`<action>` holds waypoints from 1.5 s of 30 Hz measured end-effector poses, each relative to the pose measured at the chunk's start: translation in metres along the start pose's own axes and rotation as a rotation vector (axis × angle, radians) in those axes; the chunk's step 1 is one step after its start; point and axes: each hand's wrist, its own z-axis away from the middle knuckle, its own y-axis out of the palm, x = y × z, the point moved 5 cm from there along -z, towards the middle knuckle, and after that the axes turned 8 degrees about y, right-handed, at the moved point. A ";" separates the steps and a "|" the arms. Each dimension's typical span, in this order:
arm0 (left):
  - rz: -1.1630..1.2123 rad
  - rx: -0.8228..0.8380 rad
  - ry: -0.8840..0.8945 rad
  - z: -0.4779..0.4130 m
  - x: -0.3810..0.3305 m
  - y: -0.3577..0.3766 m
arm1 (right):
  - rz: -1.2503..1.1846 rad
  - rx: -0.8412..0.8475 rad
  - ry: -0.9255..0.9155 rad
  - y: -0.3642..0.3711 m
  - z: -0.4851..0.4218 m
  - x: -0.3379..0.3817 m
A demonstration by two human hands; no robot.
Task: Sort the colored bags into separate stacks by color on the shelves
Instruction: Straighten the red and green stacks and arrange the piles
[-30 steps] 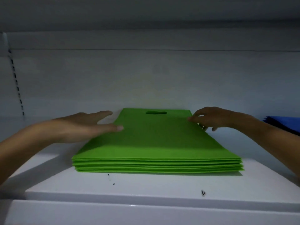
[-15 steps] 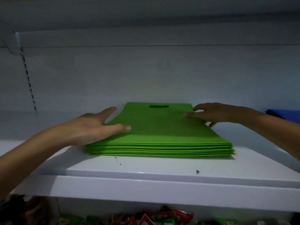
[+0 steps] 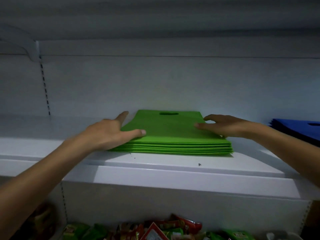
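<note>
A neat stack of several flat green bags (image 3: 171,135) with a cut-out handle lies on the white shelf (image 3: 155,172), handle end toward the back wall. My left hand (image 3: 110,132) lies against the stack's left edge, thumb flat on the top bag and fingers stretched along the side. My right hand (image 3: 223,125) rests on the stack's right edge, fingers spread and nearly straight over the top bag. A stack of blue bags (image 3: 297,128) lies on the same shelf at the far right, partly cut off by the frame.
The shelf's back wall stands right behind the green stack. A slotted upright (image 3: 45,89) runs down the wall at the left. Below the shelf, several red and green snack packets (image 3: 155,230) fill the lower level.
The view has dropped and pulled back, so the lower shelf with packets shows. Both hands stay at the green stack's sides; the right hand's fingers have flattened onto the top bag.
</note>
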 end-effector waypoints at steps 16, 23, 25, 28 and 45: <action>-0.160 -0.036 0.089 0.012 -0.004 -0.004 | 0.092 -0.030 0.010 -0.008 0.028 -0.002; -0.139 0.001 0.123 0.006 -0.002 -0.006 | 0.164 0.008 -0.026 -0.007 0.026 0.003; -0.149 0.004 0.113 0.000 0.002 -0.010 | 0.086 0.021 0.015 -0.010 0.020 0.002; -0.171 0.025 0.069 -0.010 0.000 -0.010 | 0.072 0.005 0.052 -0.008 0.003 0.005; 0.071 0.056 0.045 -0.062 -0.003 0.009 | -0.091 -0.042 0.021 0.007 -0.061 -0.002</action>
